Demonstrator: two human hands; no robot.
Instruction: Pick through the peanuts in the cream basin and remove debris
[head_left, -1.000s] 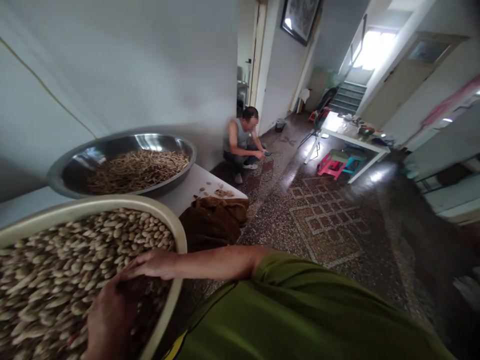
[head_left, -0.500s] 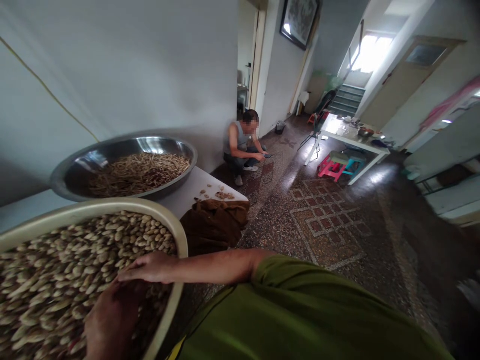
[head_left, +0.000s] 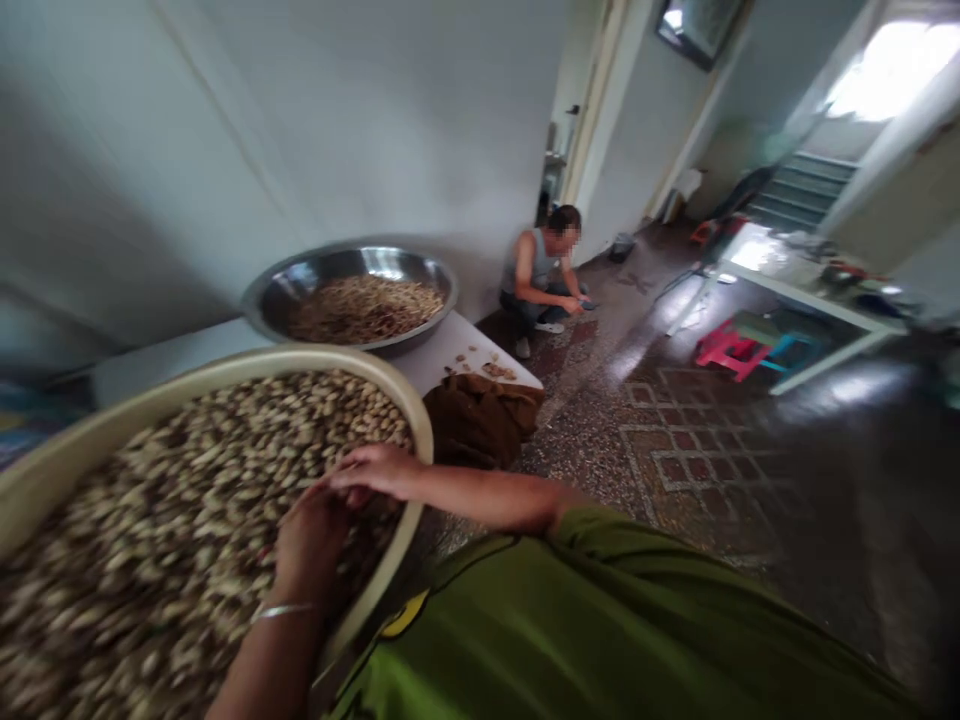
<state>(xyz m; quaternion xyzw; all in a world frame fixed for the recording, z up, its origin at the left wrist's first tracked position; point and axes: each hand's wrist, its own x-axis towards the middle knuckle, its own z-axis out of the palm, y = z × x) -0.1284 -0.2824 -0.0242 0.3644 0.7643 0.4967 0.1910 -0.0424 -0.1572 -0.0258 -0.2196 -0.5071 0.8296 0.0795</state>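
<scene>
A large cream-coloured basin (head_left: 247,362) full of peanuts in their shells (head_left: 202,500) fills the lower left. My two hands meet over the peanuts near the basin's right side. My left hand (head_left: 313,530), with a silver bangle at the wrist, is curled, and its fingertips are mostly hidden. From the right, my right hand (head_left: 375,472) reaches across the rim, its bent fingers closed against the left fingers. What lies between them, if anything, I cannot make out.
Behind stands a steel basin (head_left: 274,300) of peanut-like pieces on a white table (head_left: 442,370). A few loose peanuts (head_left: 495,368) and brown cloth (head_left: 480,420) lie at its corner. A person (head_left: 536,270) squats near the doorway. Farther right are stools (head_left: 735,350) beneath another table (head_left: 810,280).
The view has swung left, so the basins, the person and the far table sit farther right. More of my left forearm shows, and my hands remain together over the peanuts.
</scene>
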